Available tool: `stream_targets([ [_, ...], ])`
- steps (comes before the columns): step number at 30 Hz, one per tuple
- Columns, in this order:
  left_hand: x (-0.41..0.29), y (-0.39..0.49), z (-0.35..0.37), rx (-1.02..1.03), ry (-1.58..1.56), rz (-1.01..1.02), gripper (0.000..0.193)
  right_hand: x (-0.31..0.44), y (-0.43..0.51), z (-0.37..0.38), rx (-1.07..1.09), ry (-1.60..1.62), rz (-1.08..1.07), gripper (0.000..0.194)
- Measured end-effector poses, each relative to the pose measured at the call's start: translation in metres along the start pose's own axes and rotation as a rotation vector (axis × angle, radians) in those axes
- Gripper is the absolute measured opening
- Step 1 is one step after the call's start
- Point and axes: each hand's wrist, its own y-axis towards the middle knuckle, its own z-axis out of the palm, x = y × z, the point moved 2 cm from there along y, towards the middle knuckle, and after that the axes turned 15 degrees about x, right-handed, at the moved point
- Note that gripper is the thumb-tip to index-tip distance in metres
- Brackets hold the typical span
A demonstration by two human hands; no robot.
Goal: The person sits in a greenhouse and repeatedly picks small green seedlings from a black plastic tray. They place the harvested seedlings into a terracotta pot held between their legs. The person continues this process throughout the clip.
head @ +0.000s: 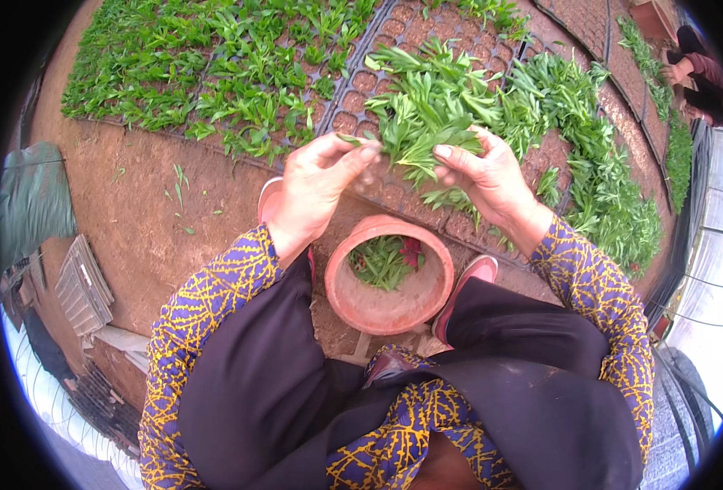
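Note:
My left hand (321, 184) pinches a small green leaf (350, 140) between thumb and forefinger. In my right hand (490, 177), thumb and fingers hold a leafy green cutting (419, 156) by its stem end. Both hands are above the near edge of a black plug tray (354, 101) filled with brown growing medium. Loose leafy cuttings (425, 79) lie heaped on that tray just beyond my fingers. Below and between my hands stands a terracotta-coloured pot (392, 327), with green leaves (378, 263) and a red flower (410, 251) inside.
Planted seedlings (214, 67) fill trays at upper left. More cuttings (606, 177) lie in a long heap at right. Another person's hand (676, 72) is at the far upper right. Stacked trays (84, 285) and a green sack (38, 193) sit on the left.

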Motion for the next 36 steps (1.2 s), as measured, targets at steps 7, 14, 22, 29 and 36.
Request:
stream_targets([
  [7,-0.014,-0.017,0.013,0.938,0.666,-0.138,0.020,0.069,0.038,-0.089,-0.172,-0.752,-0.034,0.018],
  [14,-0.002,-0.025,-0.067,0.273,0.111,-0.153,0.025,0.117,0.157,-0.146,-0.440,-1.300,-0.098,0.032],
  [22,0.083,-0.078,-0.097,0.096,0.006,-0.604,0.033,0.103,0.208,-0.157,-0.635,-1.633,-0.121,0.033],
  [29,0.109,-0.080,-0.103,0.208,0.087,-0.849,0.028,0.100,0.235,-0.153,-0.548,-1.751,-0.036,0.032],
  [36,0.109,-0.080,-0.104,0.181,0.072,-0.831,0.028,0.109,0.204,-0.130,-0.526,-1.721,-0.084,0.039],
])
